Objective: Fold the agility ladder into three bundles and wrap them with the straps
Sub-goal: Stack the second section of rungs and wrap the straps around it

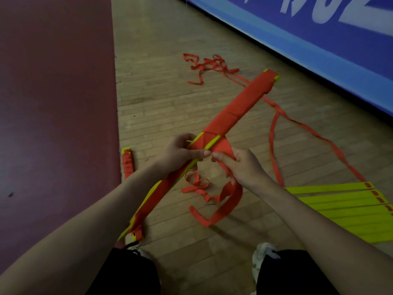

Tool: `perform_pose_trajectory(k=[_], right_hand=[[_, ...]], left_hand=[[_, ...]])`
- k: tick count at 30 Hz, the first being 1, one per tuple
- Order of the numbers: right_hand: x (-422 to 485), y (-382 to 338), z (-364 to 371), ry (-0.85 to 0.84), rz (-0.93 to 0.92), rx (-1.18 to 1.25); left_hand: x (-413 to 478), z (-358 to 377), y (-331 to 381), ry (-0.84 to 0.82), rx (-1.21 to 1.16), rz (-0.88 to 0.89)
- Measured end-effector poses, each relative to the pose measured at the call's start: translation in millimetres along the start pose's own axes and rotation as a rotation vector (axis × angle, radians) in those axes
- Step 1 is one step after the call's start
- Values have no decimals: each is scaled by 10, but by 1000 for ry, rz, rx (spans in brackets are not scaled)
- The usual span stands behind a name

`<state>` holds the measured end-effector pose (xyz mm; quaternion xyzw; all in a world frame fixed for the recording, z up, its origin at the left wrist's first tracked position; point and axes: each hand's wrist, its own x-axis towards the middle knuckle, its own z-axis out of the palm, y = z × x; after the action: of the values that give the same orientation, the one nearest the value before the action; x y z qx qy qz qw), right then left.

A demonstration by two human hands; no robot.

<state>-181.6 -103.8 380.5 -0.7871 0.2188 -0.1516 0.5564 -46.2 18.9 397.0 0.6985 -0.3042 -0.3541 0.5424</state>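
A long bundle of yellow ladder rungs (238, 107), mostly wound in red strap, runs diagonally from lower left to upper right above the wooden floor. My left hand (178, 154) grips the bundle near its middle, thumb across the top. Just to its right, my right hand (240, 167) pinches the wide red strap (223, 201), which loops around the bundle and hangs down to the floor. A stack of loose yellow rungs (348, 207) lies at the right. Another wrapped bundle (127, 162) lies by the mat's edge at left.
A dark red mat (57, 116) covers the floor on the left. A blue banner (308, 45) slants across the upper right. Loose red straps (208, 64) trail over the floor behind the bundle and toward the rung stack. My shoes (263, 256) show at the bottom.
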Motion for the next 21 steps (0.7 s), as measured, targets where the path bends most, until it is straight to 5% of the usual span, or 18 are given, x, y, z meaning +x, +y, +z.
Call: perform_pose_trajectory(k=[12,21], right_hand=[[13,-87,86,192,93,-205],[69,-16,17,164,287,69]], left_hand=[[-9,288,-160,193,744,251],[-50,339,-117,-78,707,166]])
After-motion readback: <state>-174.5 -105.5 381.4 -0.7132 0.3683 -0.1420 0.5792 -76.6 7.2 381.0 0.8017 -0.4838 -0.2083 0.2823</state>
